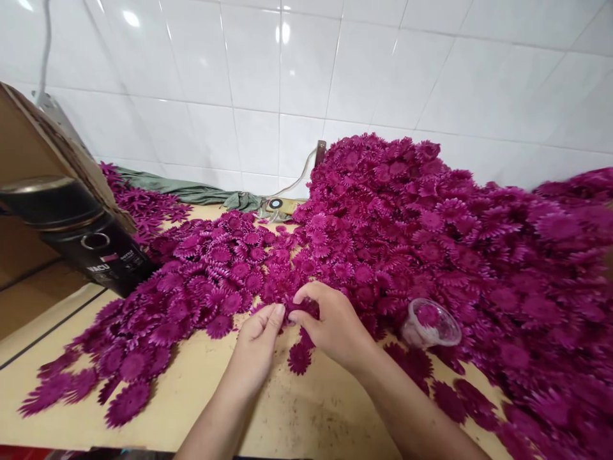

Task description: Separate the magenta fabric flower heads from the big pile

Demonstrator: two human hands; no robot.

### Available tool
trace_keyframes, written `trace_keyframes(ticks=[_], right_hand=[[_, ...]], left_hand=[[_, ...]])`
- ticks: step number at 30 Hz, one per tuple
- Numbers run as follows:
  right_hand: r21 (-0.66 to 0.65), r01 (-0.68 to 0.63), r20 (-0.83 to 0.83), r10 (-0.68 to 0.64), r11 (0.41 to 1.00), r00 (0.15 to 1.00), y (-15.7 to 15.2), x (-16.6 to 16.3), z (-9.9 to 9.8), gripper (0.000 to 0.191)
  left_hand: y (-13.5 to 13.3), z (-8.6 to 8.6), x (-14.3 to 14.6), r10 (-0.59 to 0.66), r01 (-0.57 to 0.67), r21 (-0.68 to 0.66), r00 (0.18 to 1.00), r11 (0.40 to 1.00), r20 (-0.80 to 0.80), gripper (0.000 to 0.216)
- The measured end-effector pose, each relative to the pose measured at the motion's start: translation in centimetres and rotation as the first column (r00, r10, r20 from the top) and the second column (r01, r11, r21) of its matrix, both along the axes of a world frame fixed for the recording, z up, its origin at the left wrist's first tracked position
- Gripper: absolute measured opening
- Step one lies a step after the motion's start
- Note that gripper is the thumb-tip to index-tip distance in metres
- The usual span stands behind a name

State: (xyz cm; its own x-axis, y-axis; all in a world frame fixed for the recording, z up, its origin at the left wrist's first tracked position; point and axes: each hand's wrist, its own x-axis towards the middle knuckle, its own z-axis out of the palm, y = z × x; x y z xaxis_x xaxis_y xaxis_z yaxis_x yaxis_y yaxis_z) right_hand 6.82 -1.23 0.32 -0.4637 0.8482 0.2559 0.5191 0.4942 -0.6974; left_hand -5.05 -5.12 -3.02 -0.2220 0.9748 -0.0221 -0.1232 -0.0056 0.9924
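My left hand (256, 345) and my right hand (332, 326) meet at the middle of the table, both pinched on one magenta fabric flower piece (301, 310) held between their fingertips. A single loose flower (299, 358) lies on the table just below them. A huge heap of the same magenta flowers (454, 243) rises to the right against the wall. A flatter spread of flowers (191, 287) covers the table to the left.
A small clear plastic cup (431, 324) lies tipped at the heap's foot, right of my hands. A black cylindrical device (76, 233) sits at the left beside brown cardboard (29, 140). Green cloth (191, 190) and a cable run along the white tiled wall. The tan tabletop (297, 415) shows near me.
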Motion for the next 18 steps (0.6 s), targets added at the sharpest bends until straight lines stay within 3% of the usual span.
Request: trace_keyframes(ticks=[3, 8, 12, 18], right_hand=[[-0.130, -0.032, -0.140, 0.013, 0.991, 0.990, 0.8, 0.1, -0.5, 0.007], [-0.278, 0.005, -0.374, -0.113, 0.960, 0.920, 2.1, 0.2, -0.7, 0.012], [-0.248, 0.072, -0.434, -0.177, 0.966, 0.883, 2.9, -0.6, -0.4, 0.012], [-0.145, 0.201, -0.415, -0.244, 0.969, 0.876, 4.7, -3.1, -0.4, 0.013]], left_hand=[[-0.2, 0.0, 0.3, 0.013, -0.013, 0.015, 0.999, 1.000, -0.029, 0.028], [-0.2, 0.2, 1.0, 0.091, -0.088, 0.048, 0.993, 0.995, -0.070, 0.027], [0.0, 0.5, 1.2, 0.104, -0.096, 0.089, 0.991, 0.991, -0.085, 0.023], [1.0, 0.4, 0.6, 0.218, -0.204, 0.136, 0.971, 0.969, -0.099, 0.021]])
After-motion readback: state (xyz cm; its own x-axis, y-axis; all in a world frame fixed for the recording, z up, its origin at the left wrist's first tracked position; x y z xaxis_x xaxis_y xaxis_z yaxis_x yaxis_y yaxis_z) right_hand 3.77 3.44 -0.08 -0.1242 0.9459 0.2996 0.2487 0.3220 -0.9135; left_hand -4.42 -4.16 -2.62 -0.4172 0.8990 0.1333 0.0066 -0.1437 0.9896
